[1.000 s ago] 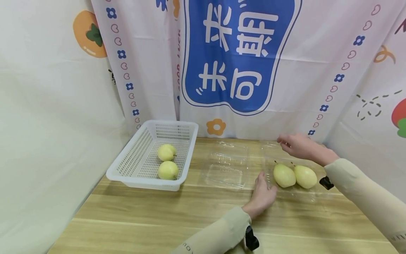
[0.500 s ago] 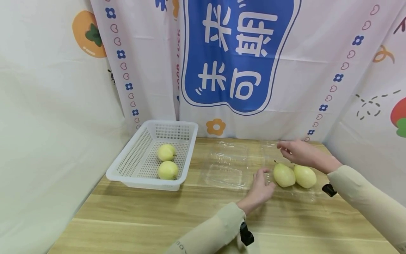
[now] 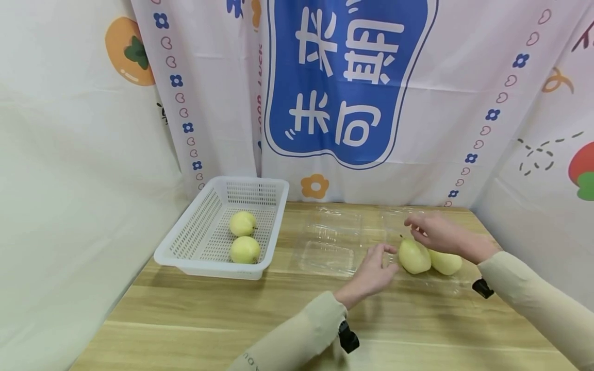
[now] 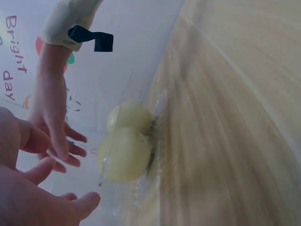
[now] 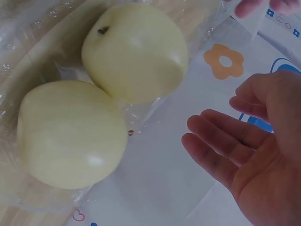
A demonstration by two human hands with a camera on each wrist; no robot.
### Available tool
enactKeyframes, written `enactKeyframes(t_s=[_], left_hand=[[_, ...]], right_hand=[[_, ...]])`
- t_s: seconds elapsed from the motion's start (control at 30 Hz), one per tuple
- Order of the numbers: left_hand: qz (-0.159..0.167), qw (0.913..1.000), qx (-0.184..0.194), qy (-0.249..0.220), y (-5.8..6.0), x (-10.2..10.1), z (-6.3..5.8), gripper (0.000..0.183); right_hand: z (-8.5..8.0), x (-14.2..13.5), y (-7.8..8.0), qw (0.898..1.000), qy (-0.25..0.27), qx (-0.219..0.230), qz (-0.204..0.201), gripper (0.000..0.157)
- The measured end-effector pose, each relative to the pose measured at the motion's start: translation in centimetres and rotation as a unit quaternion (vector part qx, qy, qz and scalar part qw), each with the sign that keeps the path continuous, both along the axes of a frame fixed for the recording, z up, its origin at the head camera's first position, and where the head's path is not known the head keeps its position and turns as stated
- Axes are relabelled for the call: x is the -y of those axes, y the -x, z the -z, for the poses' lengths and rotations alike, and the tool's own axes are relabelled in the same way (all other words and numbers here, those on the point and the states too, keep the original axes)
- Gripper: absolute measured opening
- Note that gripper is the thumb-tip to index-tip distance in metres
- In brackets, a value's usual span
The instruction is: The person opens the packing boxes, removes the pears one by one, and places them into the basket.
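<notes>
Two pale yellow-green pears, a left pear (image 3: 414, 256) and a right pear (image 3: 446, 263), lie side by side in a clear plastic box (image 3: 436, 284) at the right of the table. My left hand (image 3: 371, 272) hovers at the box's left side, thumb and fingers apart, nothing between them. Above and behind the pears is my right hand (image 3: 433, 233), partly covering the right pear. In the right wrist view its fingers (image 5: 216, 141) are loosely extended, apart from the pears. The box's clear walls are hard to make out.
Left of the hands lies another clear plastic box (image 3: 328, 256), lid side toward the curtain. A white perforated basket (image 3: 185, 255) with two more pears (image 3: 245, 249) stands at the far left. Printed curtains (image 3: 223, 103) enclose the wooden table (image 3: 209, 314).
My left hand has drawn left and slightly back from the pear box's corner. My right hand has lowered a little toward the pears. Pears and basket stay put.
</notes>
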State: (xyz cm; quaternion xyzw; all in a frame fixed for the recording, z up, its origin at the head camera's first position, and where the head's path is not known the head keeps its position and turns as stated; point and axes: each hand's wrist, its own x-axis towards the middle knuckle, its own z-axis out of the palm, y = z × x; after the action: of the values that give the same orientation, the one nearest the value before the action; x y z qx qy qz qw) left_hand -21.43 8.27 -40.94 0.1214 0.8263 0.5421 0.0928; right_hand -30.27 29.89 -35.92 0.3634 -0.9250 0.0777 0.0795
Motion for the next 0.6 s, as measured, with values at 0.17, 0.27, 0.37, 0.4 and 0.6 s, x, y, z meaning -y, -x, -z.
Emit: enactKeyframes(t_s=[0.17, 0.27, 0.37, 0.4, 0.6], left_hand=[[0.055, 0.9914, -0.094, 0.072, -0.2, 1.4, -0.7, 0.025], [0.081, 0.9764, -0.165, 0.113, -0.2, 2.1, -1.3, 0.019], [0.097, 0.9633, -0.212, 0.134, -0.3, 3.0, -1.9, 0.018], [0.102, 0.959, -0.225, 0.138, -0.2, 3.4, -2.2, 0.019], [0.134, 0.9058, -0.346, 0.205, -0.1, 6.3, -3.5, 0.022]], right_hand=[[0.7, -0.2, -0.4, 1.0, 0.002, 0.017, 0.012, 0.027], [1.2, -0.2, -0.7, 1.0, -0.003, 0.01, 0.023, 0.035], [1.7, -0.2, -0.9, 0.999, -0.013, -0.005, 0.033, 0.042], [1.9, -0.2, -1.0, 0.999, -0.016, -0.01, 0.036, 0.044], [3.1, 0.0, -1.4, 0.999, -0.018, -0.02, 0.033, 0.045]])
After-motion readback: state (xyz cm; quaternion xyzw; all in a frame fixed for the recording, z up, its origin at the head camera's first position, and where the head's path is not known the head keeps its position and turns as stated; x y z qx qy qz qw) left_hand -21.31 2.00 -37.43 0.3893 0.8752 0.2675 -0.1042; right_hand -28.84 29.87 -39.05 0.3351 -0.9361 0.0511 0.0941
